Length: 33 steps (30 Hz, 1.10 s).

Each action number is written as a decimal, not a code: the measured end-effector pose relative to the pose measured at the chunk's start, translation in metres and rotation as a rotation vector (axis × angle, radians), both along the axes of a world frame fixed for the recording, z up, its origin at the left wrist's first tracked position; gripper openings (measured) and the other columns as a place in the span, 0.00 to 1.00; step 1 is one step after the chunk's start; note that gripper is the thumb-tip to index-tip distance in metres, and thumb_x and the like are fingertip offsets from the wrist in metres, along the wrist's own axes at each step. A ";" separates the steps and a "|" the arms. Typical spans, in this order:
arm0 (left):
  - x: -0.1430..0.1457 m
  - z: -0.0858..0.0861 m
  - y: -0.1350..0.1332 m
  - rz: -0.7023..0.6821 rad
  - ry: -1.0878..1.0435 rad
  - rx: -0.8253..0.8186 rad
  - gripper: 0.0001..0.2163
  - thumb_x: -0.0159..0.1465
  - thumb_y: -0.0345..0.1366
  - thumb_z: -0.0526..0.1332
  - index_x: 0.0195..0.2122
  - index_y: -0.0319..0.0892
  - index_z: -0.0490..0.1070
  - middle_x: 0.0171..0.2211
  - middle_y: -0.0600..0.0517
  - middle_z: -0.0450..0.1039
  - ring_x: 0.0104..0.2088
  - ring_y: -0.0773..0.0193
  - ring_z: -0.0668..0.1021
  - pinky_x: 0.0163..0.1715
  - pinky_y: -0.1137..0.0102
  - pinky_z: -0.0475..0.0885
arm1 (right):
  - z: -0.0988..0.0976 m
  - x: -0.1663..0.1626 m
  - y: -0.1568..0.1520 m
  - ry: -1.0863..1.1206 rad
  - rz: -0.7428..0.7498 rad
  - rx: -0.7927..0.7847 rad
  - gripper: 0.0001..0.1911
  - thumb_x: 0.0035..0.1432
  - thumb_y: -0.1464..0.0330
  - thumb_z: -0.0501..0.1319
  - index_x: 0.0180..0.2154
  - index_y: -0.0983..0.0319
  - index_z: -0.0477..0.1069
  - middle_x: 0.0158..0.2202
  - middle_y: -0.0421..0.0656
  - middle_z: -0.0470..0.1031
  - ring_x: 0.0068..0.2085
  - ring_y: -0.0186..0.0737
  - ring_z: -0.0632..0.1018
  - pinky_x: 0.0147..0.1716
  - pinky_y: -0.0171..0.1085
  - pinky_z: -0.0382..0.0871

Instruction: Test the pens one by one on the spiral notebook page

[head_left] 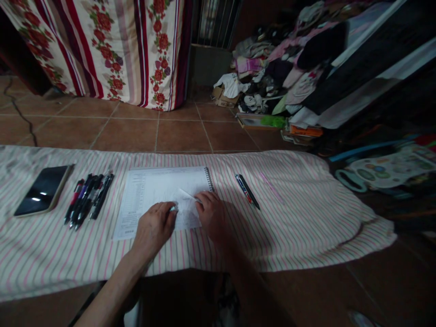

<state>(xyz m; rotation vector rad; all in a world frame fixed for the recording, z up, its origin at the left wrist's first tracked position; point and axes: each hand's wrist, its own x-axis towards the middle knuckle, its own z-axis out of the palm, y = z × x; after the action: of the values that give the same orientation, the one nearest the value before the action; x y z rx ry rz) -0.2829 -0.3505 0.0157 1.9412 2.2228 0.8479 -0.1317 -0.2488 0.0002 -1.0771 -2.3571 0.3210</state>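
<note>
A spiral notebook [155,190] lies open on a striped cloth [299,213]. On its lower right part rests a small crumpled white paper [185,211]. My left hand [155,227] has its fingers curled, pinching the paper's left edge. My right hand [213,213] presses with closed fingers on the paper's right edge. Two pens [248,190] lie just right of the notebook. A row of several pens [89,199] lies left of it.
A dark phone [43,190] lies at the far left of the cloth. Beyond the cloth is a tiled floor [177,131], a flowered hanging fabric [112,50] and a heap of clothes and boxes [272,81] at the right.
</note>
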 end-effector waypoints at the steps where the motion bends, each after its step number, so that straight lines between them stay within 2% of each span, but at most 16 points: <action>1: 0.000 0.000 0.000 -0.003 -0.004 0.000 0.12 0.64 0.37 0.51 0.41 0.39 0.71 0.33 0.48 0.76 0.35 0.59 0.77 0.34 0.67 0.72 | 0.000 0.001 0.000 0.009 0.000 0.005 0.09 0.55 0.75 0.57 0.37 0.62 0.73 0.38 0.45 0.76 0.42 0.44 0.72 0.43 0.41 0.66; 11: 0.001 0.004 -0.001 0.010 -0.073 -0.057 0.15 0.66 0.40 0.48 0.47 0.42 0.71 0.35 0.50 0.75 0.33 0.62 0.77 0.31 0.69 0.71 | 0.002 0.001 0.002 0.096 -0.010 0.072 0.08 0.57 0.73 0.56 0.36 0.62 0.73 0.38 0.45 0.76 0.41 0.43 0.73 0.44 0.41 0.66; 17: -0.003 0.003 0.001 0.039 0.034 -0.031 0.15 0.66 0.37 0.49 0.47 0.38 0.70 0.34 0.48 0.74 0.35 0.59 0.76 0.34 0.67 0.70 | 0.005 0.007 0.008 0.154 -0.025 0.117 0.08 0.56 0.74 0.57 0.35 0.64 0.74 0.38 0.47 0.76 0.41 0.42 0.74 0.43 0.40 0.68; 22: -0.007 0.003 0.001 0.044 0.027 0.005 0.14 0.65 0.36 0.49 0.45 0.37 0.70 0.34 0.47 0.73 0.36 0.58 0.75 0.35 0.66 0.71 | 0.007 0.014 0.014 0.185 -0.063 0.106 0.09 0.55 0.75 0.56 0.35 0.64 0.75 0.37 0.47 0.77 0.40 0.42 0.75 0.43 0.40 0.68; 28: -0.010 0.005 0.001 0.057 -0.007 0.114 0.14 0.66 0.37 0.49 0.45 0.41 0.71 0.37 0.47 0.74 0.37 0.61 0.75 0.37 0.68 0.71 | 0.007 0.013 0.013 0.179 -0.053 0.111 0.10 0.57 0.73 0.55 0.35 0.64 0.75 0.37 0.48 0.77 0.40 0.42 0.75 0.43 0.41 0.69; 33: -0.007 0.010 0.003 0.110 -0.023 0.102 0.15 0.66 0.40 0.50 0.48 0.43 0.71 0.35 0.49 0.73 0.34 0.63 0.75 0.32 0.71 0.69 | 0.007 0.012 0.013 0.196 -0.053 0.098 0.11 0.58 0.73 0.54 0.36 0.63 0.75 0.38 0.48 0.77 0.40 0.42 0.75 0.44 0.41 0.69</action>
<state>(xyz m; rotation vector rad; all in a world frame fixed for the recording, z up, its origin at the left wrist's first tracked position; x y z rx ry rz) -0.2901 -0.3475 0.0262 1.8536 2.3355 1.0113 -0.1196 -0.2355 0.0072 -1.0126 -2.1446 0.2757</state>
